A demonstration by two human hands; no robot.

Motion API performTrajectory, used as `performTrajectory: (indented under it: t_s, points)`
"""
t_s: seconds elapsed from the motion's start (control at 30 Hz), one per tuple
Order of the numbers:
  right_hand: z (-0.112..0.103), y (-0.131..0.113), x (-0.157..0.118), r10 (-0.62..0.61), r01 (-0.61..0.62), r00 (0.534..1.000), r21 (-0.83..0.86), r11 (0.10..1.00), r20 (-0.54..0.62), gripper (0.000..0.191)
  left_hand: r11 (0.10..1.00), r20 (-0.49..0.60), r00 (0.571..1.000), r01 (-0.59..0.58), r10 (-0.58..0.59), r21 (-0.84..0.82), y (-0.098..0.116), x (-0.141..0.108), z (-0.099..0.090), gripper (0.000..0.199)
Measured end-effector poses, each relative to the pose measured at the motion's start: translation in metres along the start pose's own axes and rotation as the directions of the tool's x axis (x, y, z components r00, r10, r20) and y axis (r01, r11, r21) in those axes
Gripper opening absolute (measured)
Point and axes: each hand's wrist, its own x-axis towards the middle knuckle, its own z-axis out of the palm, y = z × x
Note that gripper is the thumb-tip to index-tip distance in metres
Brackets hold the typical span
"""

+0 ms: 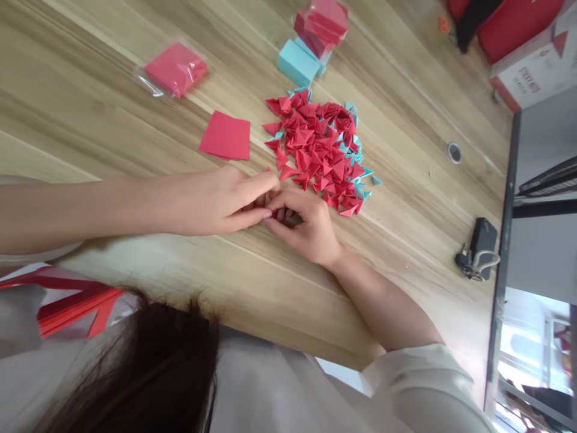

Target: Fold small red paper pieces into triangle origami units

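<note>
My left hand (238, 201) reaches in from the left with thumb and fingers pinched. Its fingertips meet those of my right hand (304, 218), whose fingers are curled and pinched too. Whatever lies between the fingertips is hidden or too small to make out. Just beyond the hands spreads a pile of folded red paper triangles (311, 141), with light blue folded triangles (354, 153) mixed in on its right side. A stack of square red paper sheets (228, 137) lies flat on the table, past my left wrist.
A clear-wrapped pack of red paper (177, 67) lies at the upper left. Behind the pile stand light blue paper blocks (297, 62) and red wrapped packs (327, 23). On the right are a small round object (454, 153), keys (471, 267), a black case (484, 237) and a white-and-red box (527, 75).
</note>
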Motion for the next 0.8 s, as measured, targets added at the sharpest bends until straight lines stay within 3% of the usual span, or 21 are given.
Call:
performTrajectory:
  t_s: [0.2,0.37,0.8]
  points:
    - [-0.0004,0.0,-0.0006,0.005,-0.005,1.0,0.004,1.0,0.001,0.006,0.999,-0.034,0.999,-0.037,0.037,0.009,-0.0033,-0.001,0.0037,0.012]
    - [0.0004,0.001,-0.0015,0.003,-0.003,1.0,0.014,1.0,0.003,0.006,1.0,-0.01,1.0,0.011,-0.011,0.013,-0.0042,-0.0029,0.0049,0.019]
    - [0.0002,-0.0001,-0.0007,0.033,-0.033,0.999,-0.01,0.999,0.004,0.007,1.0,-0.007,1.0,0.006,-0.006,0.012,0.0006,-0.0023,0.0018,0.012]
